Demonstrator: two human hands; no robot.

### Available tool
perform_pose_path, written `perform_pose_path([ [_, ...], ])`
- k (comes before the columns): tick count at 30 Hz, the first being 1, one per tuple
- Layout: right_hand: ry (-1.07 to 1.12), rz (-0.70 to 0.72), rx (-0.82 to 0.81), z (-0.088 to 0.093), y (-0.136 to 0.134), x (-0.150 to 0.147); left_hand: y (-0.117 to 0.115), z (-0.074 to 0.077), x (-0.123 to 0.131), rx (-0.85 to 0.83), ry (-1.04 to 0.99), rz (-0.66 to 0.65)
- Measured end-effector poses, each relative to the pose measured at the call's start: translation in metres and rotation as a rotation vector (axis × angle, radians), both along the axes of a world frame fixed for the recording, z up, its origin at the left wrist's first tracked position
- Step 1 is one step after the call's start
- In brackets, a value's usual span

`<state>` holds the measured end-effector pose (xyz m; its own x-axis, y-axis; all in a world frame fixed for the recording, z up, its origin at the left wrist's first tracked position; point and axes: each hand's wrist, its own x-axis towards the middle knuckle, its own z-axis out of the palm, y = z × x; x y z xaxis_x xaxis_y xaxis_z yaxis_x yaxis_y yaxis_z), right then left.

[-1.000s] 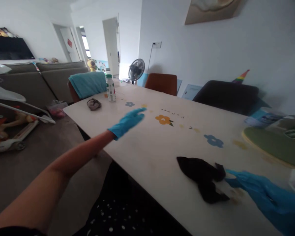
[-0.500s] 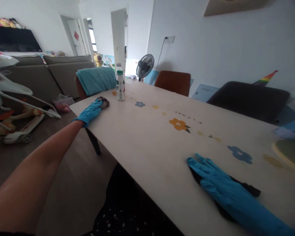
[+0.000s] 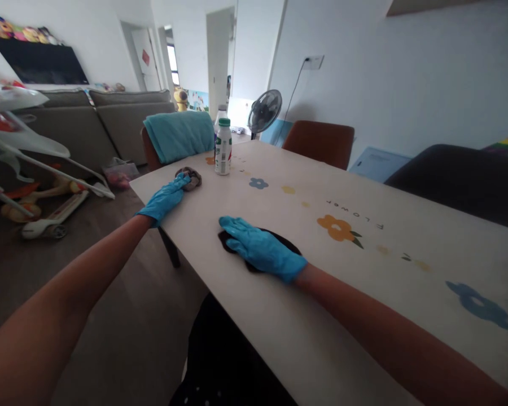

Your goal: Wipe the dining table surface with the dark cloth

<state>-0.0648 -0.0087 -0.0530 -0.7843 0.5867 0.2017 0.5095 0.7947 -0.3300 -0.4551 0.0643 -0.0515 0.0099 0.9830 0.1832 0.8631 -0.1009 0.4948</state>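
Note:
Both of my hands wear blue gloves. My right hand (image 3: 260, 250) lies flat, fingers stretched out, on a black cloth (image 3: 287, 243) pressed to the white flowered table (image 3: 364, 265). My left hand (image 3: 166, 197) reaches to the table's far left end, its fingertips touching a small crumpled brown cloth (image 3: 192, 178). Whether those fingers grip it I cannot make out. A white bottle with a green cap (image 3: 223, 146) stands upright just beyond the brown cloth.
A chair draped with a teal towel (image 3: 178, 134) stands at the table's far end, a brown chair (image 3: 319, 142) and a dark chair (image 3: 457, 177) along the far side. A fan (image 3: 265, 107), grey sofa (image 3: 88, 127) and toys (image 3: 38, 208) lie to the left.
My right hand has slid the black cloth leftward along the table, from the near right to the middle. My left hand went from mid-air to the brown cloth and stays there.

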Motion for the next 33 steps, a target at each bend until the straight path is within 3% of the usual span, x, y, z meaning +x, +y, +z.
perform_pose_path([
  [3,0.025,-0.029,0.072,0.012,0.022,-0.068,0.001,-0.003,-0.001,0.002,0.011,0.012],
  [6,0.073,-0.026,0.176,0.025,0.025,-0.111,0.002,-0.005,-0.001,0.001,0.025,0.017],
  [9,0.076,-0.031,0.190,0.033,0.018,-0.125,0.000,-0.005,0.001,0.005,0.047,0.011],
  [13,0.015,-0.010,0.156,0.031,0.002,-0.109,-0.006,-0.001,0.004,0.031,0.087,0.026],
  [18,-0.027,0.038,0.090,0.016,-0.024,-0.049,-0.016,0.004,0.010,0.077,0.138,0.099],
  [25,-0.005,-0.022,-0.094,-0.001,-0.090,0.097,-0.013,0.006,0.014,0.016,0.232,0.203],
  [28,-0.050,-0.091,-0.045,-0.012,-0.129,0.162,-0.012,0.008,0.014,0.012,0.257,0.191],
  [33,-0.059,-0.260,0.187,-0.046,-0.187,0.248,-0.015,0.006,0.013,0.073,0.260,0.106],
])
